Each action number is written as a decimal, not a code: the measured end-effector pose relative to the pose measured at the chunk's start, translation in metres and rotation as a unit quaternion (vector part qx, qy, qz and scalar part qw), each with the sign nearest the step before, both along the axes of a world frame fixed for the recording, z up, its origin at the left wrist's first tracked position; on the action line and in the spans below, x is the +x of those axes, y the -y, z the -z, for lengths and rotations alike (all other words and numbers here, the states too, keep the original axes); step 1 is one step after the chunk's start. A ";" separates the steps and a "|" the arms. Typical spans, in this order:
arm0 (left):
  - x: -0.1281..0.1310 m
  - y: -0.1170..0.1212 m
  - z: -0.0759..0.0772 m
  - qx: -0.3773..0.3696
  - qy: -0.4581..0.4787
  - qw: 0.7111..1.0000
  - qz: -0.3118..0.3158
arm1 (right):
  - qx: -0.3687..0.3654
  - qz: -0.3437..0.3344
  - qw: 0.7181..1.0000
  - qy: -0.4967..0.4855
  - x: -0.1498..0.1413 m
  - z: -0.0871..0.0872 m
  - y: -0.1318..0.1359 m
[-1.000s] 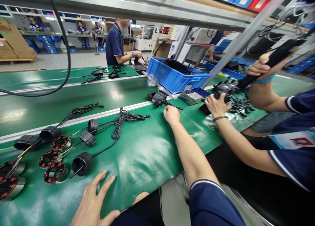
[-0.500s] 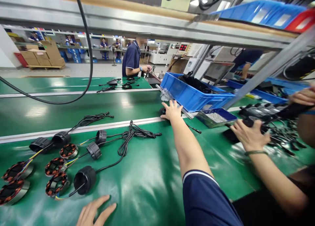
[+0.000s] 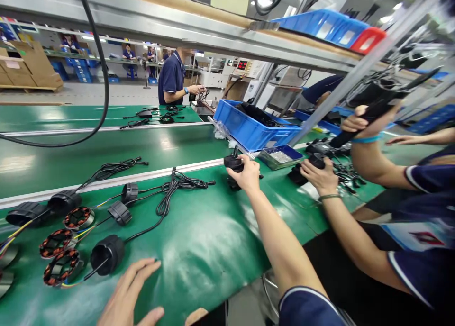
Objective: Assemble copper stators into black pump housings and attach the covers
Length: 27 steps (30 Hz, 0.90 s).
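Right hand (image 3: pixel 249 174) at the far side of a glossy green bench (image 3: pixel 202 264), its grip pinching a black housing (image 3: pixel 233 162) between thumb and fingers; the piece is round and squat, smooth and dark, with a short stub on top, its near side partly hidden by the hand; whether its underside touches the bench cannot be told; the left hand (image 3: pixel 126 293) hovers or rests near the front edge, its grip spread, thumb well apart from the fingers, holding nothing.

At left, rings (image 3: pixel 71 259) wound in black and orange, with bright metal rims, lie near ribbed black caps (image 3: pixel 120 213) and a deep, hollow cup (image 3: pixel 107 255); thin coloured wires link rings and caps; slim black cables (image 3: pixel 170 188), looped and bundled, trail toward a pale rail (image 3: pixel 192 167).

Just beyond the housing stand a blue plastic crate (image 3: pixel 232 122) of dark parts and a shallow tray (image 3: pixel 272 163) of small pale pieces; a slanting metal post (image 3: pixel 330 96) rises beside the crate; overhead, a metal beam (image 3: pixel 142 37) and a hanging cord (image 3: pixel 105 84) block part of the room; at right, a co-worker's hand (image 3: pixel 322 176) holds a round black part, close to a heap of leads (image 3: pixel 350 176).
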<state>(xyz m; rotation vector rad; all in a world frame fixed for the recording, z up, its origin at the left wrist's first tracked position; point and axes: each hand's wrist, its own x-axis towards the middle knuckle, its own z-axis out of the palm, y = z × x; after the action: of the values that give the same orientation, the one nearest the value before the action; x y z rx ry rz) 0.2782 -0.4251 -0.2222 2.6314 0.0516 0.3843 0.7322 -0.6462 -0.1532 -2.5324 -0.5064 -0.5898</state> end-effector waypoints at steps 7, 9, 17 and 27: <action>0.151 0.039 -0.091 -0.098 0.079 0.992 0.007 | 0.149 -0.130 0.978 0.071 -0.149 0.024 -0.003; 0.185 0.045 -0.103 -0.087 0.067 0.993 0.052 | 0.165 -0.174 0.966 0.094 -0.183 0.027 -0.007; 0.185 0.041 -0.107 -0.037 -0.024 0.986 0.159 | 0.204 -0.248 0.943 -0.089 -0.224 0.031 -0.004; 0.170 0.026 -0.108 0.019 -0.047 0.985 0.163 | 0.255 -0.210 0.943 -0.043 -0.235 0.045 -0.010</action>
<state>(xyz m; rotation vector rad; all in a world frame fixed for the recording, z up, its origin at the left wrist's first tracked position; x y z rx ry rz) 0.4483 -0.4510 -0.1141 2.6313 -0.3556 0.1499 0.4970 -0.6365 -0.1982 -1.8761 -0.7284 -0.3833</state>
